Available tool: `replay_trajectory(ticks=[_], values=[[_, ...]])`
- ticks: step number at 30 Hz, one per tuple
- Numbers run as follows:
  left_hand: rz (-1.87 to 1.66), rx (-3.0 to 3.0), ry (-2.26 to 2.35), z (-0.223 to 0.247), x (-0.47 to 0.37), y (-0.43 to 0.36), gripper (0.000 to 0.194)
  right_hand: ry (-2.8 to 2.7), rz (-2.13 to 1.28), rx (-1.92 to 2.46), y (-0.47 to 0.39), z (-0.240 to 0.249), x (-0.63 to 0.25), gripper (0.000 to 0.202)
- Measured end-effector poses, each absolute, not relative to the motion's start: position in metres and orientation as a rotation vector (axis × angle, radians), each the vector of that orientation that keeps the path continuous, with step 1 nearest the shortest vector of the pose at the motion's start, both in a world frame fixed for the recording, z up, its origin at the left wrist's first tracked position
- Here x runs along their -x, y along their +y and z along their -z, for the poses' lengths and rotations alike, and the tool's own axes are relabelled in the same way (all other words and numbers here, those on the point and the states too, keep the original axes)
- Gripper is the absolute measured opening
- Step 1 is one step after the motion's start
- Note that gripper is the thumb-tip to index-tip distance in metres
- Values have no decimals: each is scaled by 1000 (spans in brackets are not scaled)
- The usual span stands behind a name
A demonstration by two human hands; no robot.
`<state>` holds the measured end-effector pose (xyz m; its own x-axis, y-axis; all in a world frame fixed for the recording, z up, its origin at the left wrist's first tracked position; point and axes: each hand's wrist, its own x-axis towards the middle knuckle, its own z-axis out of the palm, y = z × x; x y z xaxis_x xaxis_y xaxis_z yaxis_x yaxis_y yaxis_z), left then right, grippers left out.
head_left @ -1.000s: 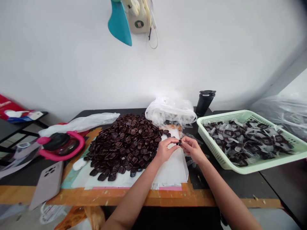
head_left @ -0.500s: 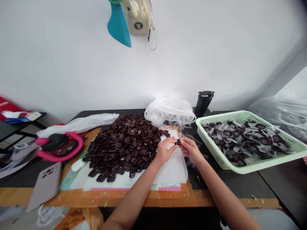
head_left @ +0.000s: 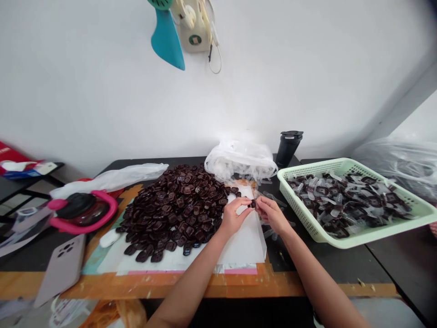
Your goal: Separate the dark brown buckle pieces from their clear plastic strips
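Observation:
My left hand [head_left: 234, 215] and my right hand [head_left: 272, 214] meet over a white sheet [head_left: 244, 243], both pinching one small dark brown plastic piece [head_left: 253, 204] between their fingertips. A big heap of the same dark brown pieces [head_left: 175, 207] lies just left of my left hand. Right of my right hand stands a pale green basket [head_left: 368, 234] with several dark pieces in clear wrappers. A pile of clear plastic wrappers [head_left: 241, 161] sits behind the hands.
A black tumbler [head_left: 287, 149] stands behind the basket. At the left lie a pink-handled container [head_left: 82, 210], a phone [head_left: 61, 269] face down, a small white item [head_left: 109, 238] and a clear bag [head_left: 114, 176]. A teal object [head_left: 166, 38] hangs on the wall.
The hands stay together on the small piece with only slight finger movement. The view has drifted a little, shifting everything slightly left.

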<state>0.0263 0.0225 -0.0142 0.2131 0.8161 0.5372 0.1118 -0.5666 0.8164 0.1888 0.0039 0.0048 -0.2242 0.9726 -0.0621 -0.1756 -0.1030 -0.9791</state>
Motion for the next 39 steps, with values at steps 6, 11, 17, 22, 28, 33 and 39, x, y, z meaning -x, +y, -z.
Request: replay_trajectory(ticks=[6,11,17,22,28,33,39], values=[[-1393,-1829,863,16,-27,23,16,-1433,-1204,1058,6,0,-188,36],[-1406,-1834,838,18,-27,24,18,-1539,-1015,1088,7,5,-187,36],[-1409,-1969,839,14,-24,25,16,-1368,-1239,1065,6,7,-182,37],[-1419,-1963,863,13,-23,25,15,-1193,-1367,990,5,7,-178,34],[-1423,-1941,937,13,-26,22,20,-1065,-1258,993,6,6,-179,29],[-1386,-1947,917,14,-25,23,25,-1097,-1221,1000,8,5,-182,29],[-1405,-1921,857,14,-24,26,22,-1101,-1186,993,6,6,-177,28]])
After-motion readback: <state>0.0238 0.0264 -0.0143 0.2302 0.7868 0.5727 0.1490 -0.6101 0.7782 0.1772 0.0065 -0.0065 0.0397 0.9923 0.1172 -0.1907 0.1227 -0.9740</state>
